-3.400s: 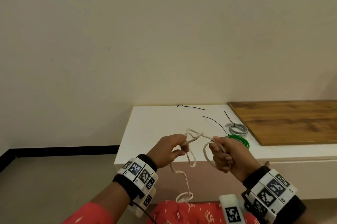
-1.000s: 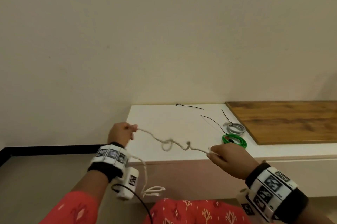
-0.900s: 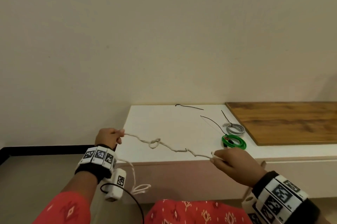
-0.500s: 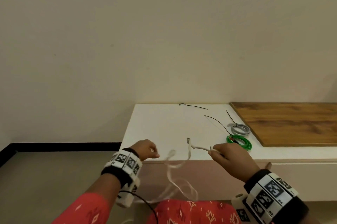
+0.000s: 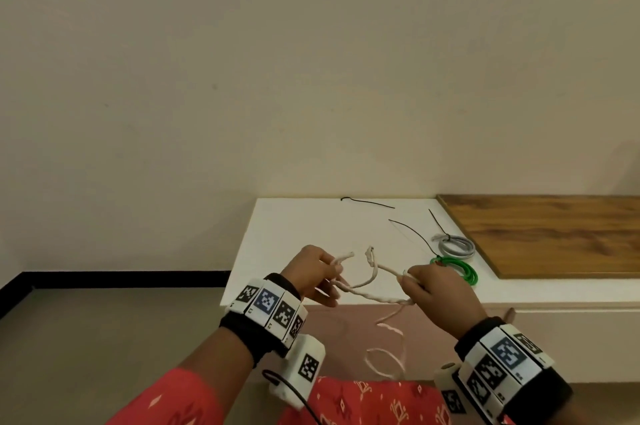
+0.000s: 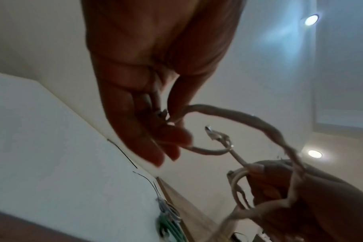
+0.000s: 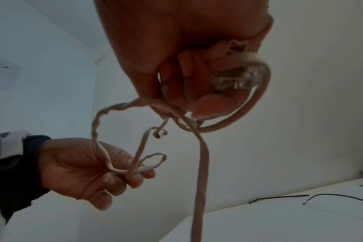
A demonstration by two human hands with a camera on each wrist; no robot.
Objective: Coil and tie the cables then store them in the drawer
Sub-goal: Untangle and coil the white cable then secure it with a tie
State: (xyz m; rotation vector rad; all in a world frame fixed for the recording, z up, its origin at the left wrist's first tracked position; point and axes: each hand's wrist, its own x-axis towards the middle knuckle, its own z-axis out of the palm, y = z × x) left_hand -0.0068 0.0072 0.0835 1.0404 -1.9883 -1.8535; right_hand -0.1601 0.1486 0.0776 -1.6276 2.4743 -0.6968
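In front of the white cabinet top (image 5: 294, 234) I hold a kinked beige cable (image 5: 367, 293) between both hands. My left hand (image 5: 334, 269) pinches a small loop of it between thumb and fingers (image 6: 155, 139), and one end sticks up. My right hand (image 5: 410, 281) is curled round several turns of the cable (image 7: 201, 163) and its clear plug (image 7: 238, 78). The rest of the cable hangs down in loose loops (image 5: 388, 355) towards my lap. A tied green coil (image 5: 457, 269) and a tied grey coil (image 5: 455, 244) lie on the top just beyond my right hand.
Two loose black ties (image 5: 367, 203) (image 5: 412, 234) lie on the white top. A wooden board (image 5: 554, 234) covers its right part. The cabinet front (image 5: 571, 345) is below my right wrist. A plain wall is behind and the floor is to the left.
A second ago my hands were pulling the cable taut and wide apart. The left hand then dropped it, came back in and now pinches a loop close to the right hand.
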